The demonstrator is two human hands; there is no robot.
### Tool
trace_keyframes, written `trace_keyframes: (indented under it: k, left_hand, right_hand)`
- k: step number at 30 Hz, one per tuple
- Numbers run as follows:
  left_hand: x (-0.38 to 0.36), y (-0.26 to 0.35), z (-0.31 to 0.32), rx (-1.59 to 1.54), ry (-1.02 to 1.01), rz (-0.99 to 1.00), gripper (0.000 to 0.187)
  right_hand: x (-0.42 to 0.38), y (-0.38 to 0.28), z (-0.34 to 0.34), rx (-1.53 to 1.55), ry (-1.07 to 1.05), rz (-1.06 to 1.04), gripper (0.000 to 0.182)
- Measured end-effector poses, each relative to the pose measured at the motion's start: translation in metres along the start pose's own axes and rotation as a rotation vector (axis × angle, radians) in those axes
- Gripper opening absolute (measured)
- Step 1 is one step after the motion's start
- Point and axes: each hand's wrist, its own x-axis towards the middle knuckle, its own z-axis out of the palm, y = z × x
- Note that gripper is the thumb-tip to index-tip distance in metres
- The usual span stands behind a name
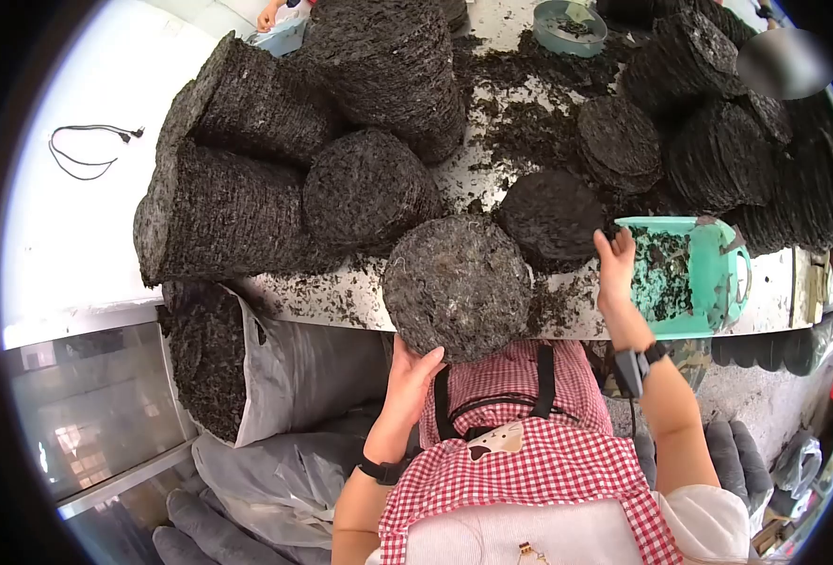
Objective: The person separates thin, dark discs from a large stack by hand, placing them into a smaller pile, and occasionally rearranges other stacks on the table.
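Note:
My left hand (411,379) grips the lower edge of a large, round, grey-brown cake of dried seaweed (456,287), thumb in front and fingers mostly hidden behind. The cake is tilted up at the table's near edge, facing me. To its right is a smaller, darker dried seaweed disc (550,218), slightly blurred. My right hand (616,268) is at that disc's right edge, fingers bent and pinching the rim. Just right of this hand lies a green plastic scoop-like tray (720,273) with dark seaweed crumbs inside.
Tall stacks of seaweed discs (237,212) stand on the left, and more stacks (718,155) on the right. Loose crumbs (529,132) cover the white table. A clear round bowl (570,28) sits at the back. Another person's hand (267,16) shows top left. A filled sack (317,377) leans below.

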Motion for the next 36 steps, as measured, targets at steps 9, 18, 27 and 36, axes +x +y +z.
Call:
trace_keyframes:
  k: [9, 18, 27, 36]
  left_hand:
    - [0.000, 0.006, 0.006, 0.087, -0.034, -0.010, 0.062]
    - [0.013, -0.010, -0.008, 0.041, -0.052, -0.021, 0.070]
    - [0.014, -0.008, -0.004, -0.129, 0.078, -0.020, 0.072]
    - [0.010, 0.016, 0.016, -0.046, -0.057, -0.063, 0.049]
  right_hand:
    - [-0.061, -0.086, 0.068, -0.268, -0.533, -0.546, 0.013]
    - [-0.051, -0.077, 0.119, -0.714, -0.506, -0.656, 0.009]
    - [-0.045, -0.079, 0.101, -0.442, -0.697, -0.607, 0.013]
    - [0.017, -0.004, -0.088, 0.505, 0.228, 0.222, 0.030]
